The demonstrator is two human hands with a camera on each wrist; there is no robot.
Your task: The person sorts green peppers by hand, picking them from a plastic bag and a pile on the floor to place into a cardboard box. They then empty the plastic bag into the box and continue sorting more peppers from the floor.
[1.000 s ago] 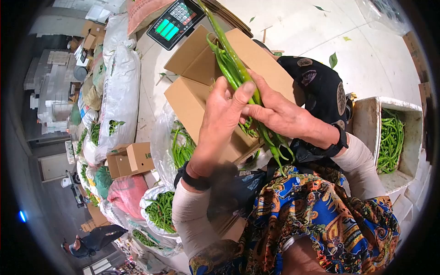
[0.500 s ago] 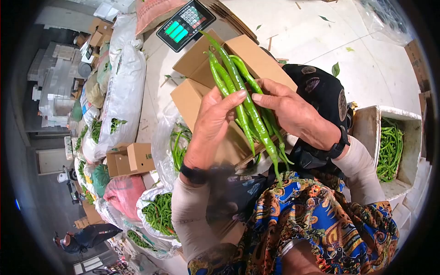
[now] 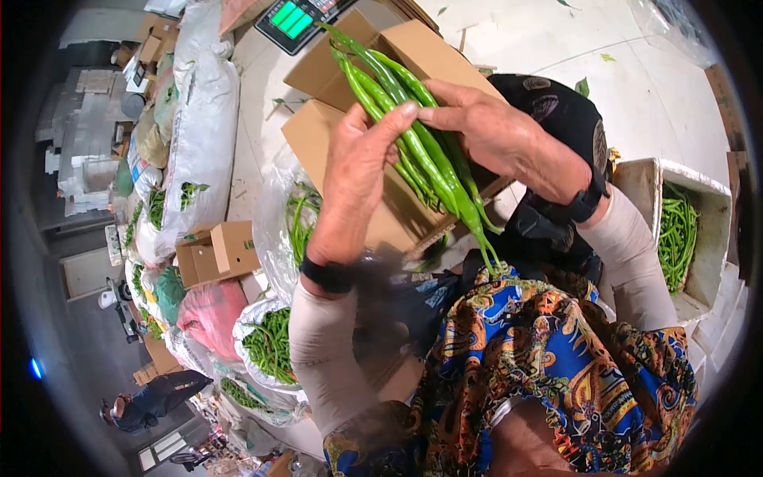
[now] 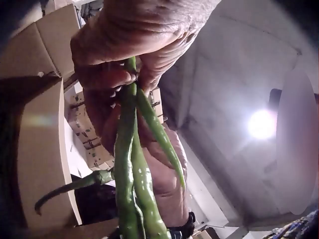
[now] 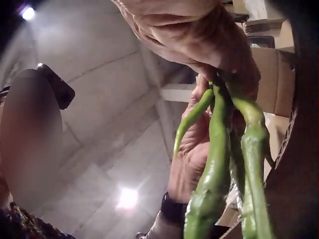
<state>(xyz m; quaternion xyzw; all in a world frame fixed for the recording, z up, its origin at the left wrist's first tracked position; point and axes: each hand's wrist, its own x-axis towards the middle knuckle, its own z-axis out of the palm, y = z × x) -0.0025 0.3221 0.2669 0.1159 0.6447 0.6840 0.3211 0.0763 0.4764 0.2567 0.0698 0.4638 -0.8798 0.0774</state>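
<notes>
Several long, glossy green chili peppers [image 3: 439,163] lie as a loose bundle across both hands, fanned at the upper end and with tips toward the patterned shirt. My left hand [image 3: 356,163] grips the bundle's left side, thumb laid over the peppers. From the right, my right hand [image 3: 505,131] pinches it between thumb and fingers, the two thumb tips close together. In the left wrist view, peppers [image 4: 124,164] hang below the curled left fingers. Peppers [image 5: 212,164] also hang under the right hand in the right wrist view. An open cardboard box [image 3: 314,147] stands beneath the hands.
A scale display [image 3: 288,22] is beyond the box. A white foam box [image 3: 636,195] holding green chilies stands at right. Left are a clear plastic bag [image 3: 278,211], a chili-filled sack [image 3: 270,346], a small carton [image 3: 230,253] and long white sacks [image 3: 203,119]. Another person [image 3: 155,401] appears lower left.
The bundle has spread from a tight cluster into a fan, its peppers now side by side. Both hands keep hold of it, and the head view has shifted slightly.
</notes>
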